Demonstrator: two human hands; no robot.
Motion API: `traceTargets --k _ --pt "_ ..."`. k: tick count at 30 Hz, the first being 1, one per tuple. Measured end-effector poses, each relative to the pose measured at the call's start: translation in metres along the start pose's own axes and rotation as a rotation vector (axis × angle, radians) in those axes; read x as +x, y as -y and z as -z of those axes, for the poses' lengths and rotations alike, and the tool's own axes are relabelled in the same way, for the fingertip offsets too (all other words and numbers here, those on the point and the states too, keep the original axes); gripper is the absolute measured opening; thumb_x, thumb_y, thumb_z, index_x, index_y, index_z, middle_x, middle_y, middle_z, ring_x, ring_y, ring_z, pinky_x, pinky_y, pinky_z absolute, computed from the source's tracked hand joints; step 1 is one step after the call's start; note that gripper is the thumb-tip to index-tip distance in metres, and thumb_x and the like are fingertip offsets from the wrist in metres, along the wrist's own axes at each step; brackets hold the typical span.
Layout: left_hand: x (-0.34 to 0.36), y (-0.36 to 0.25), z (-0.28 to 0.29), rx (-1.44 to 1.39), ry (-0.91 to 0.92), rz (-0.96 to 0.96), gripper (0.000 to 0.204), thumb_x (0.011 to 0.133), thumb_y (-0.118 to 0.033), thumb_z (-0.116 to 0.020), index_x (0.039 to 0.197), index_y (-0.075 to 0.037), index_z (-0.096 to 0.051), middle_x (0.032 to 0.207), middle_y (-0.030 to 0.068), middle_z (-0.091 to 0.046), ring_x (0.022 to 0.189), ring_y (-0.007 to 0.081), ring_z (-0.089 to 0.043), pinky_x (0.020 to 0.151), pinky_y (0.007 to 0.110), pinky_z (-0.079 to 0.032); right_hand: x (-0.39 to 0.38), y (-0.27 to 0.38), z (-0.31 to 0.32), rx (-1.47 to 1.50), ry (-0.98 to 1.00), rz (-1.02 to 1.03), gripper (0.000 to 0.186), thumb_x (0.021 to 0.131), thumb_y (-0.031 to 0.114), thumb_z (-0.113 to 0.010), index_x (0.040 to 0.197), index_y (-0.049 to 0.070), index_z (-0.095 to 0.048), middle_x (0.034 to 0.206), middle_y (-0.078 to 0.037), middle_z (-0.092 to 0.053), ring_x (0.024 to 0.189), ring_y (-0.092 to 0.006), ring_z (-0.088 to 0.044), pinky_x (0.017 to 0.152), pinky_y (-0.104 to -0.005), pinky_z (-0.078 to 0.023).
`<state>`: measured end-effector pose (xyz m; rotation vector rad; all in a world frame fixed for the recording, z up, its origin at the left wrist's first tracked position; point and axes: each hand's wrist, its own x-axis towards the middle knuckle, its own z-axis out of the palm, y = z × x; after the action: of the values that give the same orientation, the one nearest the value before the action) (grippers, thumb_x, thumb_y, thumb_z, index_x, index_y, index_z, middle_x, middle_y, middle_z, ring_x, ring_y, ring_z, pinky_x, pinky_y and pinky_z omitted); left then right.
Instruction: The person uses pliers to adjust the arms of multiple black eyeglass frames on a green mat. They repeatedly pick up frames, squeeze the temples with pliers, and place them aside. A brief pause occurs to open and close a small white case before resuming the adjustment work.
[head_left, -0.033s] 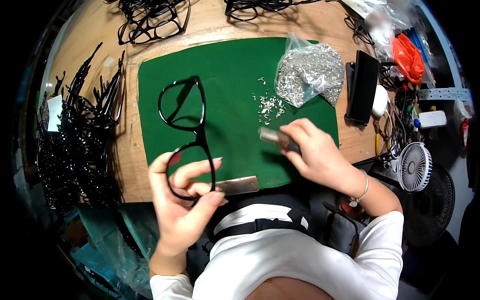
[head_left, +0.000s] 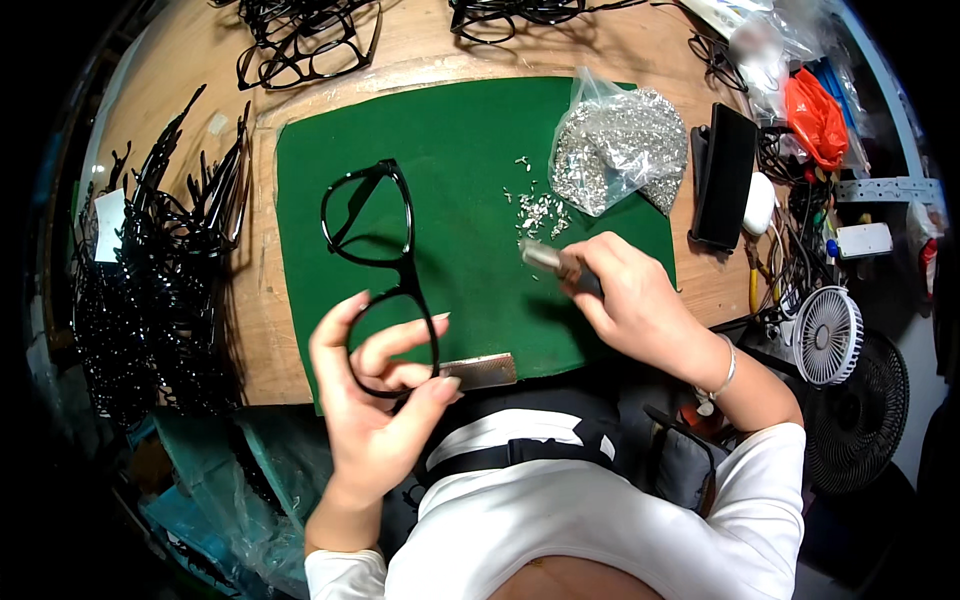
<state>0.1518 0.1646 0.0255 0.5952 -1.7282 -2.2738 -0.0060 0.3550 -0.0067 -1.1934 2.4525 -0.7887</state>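
My left hand [head_left: 375,400] is closed around the near rim of a black eyeglass frame [head_left: 408,275], held on end over a green mat [head_left: 460,130]. The far rim and a folded temple point away from me. Between thumb and fingers, my right hand [head_left: 640,300] grips a short tool [head_left: 545,257] with a dark handle and a blunt metal end; blur hides its exact kind. Just beyond that end lies a scatter of tiny silvery parts [head_left: 540,215]. A clear plastic bag [head_left: 620,150] full of similar parts rests on the mat's far right.
A flat metal strip [head_left: 485,372] lies at the mat's near edge. Many black eyeglass frames [head_left: 160,290] are piled at left, with more frames [head_left: 310,55] at the back. To the right are a black case [head_left: 725,175], cables, a red bag [head_left: 817,118] and a small white fan [head_left: 828,335].
My left hand and the eyeglass frame have shifted slightly right and nearer to me. The tool in my right hand has tilted, its metal end a little farther from me.
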Motion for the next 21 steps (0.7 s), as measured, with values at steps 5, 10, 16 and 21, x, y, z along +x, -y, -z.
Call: traceTargets --k 5,10,16,21 --pt "-0.007 0.013 -0.005 -0.081 -0.008 -0.062 0.082 0.074 0.012 -0.061 0.138 -0.003 -0.011 0.111 0.0214 -0.055 0.075 0.0119 -0.062 0.069 0.022 -0.050 0.019 -0.009 -0.027 -0.025 0.090 -0.049 0.016 0.070 0.006 -0.061 0.081 0.000 -0.052 0.077 -0.017 -0.055 0.075 -0.0361 -0.056 0.067 -0.0442 -0.045" --pt "-0.009 0.014 0.005 -0.148 0.047 -0.197 0.096 0.068 0.012 -0.066 0.140 -0.006 -0.005 0.109 0.0232 -0.054 0.075 0.0131 -0.062 0.070 0.024 -0.050 0.015 -0.010 -0.032 -0.074 0.093 0.002 0.017 0.071 0.006 -0.061 0.083 0.000 -0.052 0.079 -0.016 -0.055 0.077 -0.0354 -0.056 0.069 -0.0439 -0.044" --pt "-0.005 0.018 -0.001 -0.142 0.065 -0.205 0.100 0.068 0.012 -0.066 0.140 -0.008 0.001 0.119 0.0248 -0.047 0.079 0.0163 -0.062 0.074 0.028 -0.051 0.015 -0.012 -0.029 -0.029 0.186 -0.137 0.016 0.072 0.007 -0.061 0.083 0.001 -0.052 0.077 -0.014 -0.055 0.078 -0.0322 -0.056 0.068 -0.0415 -0.044" --pt "-0.002 0.021 -0.009 0.087 0.148 -0.230 0.091 0.073 0.014 -0.061 0.139 -0.005 -0.002 0.126 0.0247 -0.043 0.084 0.0162 -0.061 0.079 0.026 -0.050 0.018 0.001 -0.032 -0.183 0.130 0.019 0.016 0.073 0.009 -0.062 0.083 0.000 -0.052 0.079 -0.015 -0.056 0.078 -0.0325 -0.056 0.069 -0.0428 -0.044"
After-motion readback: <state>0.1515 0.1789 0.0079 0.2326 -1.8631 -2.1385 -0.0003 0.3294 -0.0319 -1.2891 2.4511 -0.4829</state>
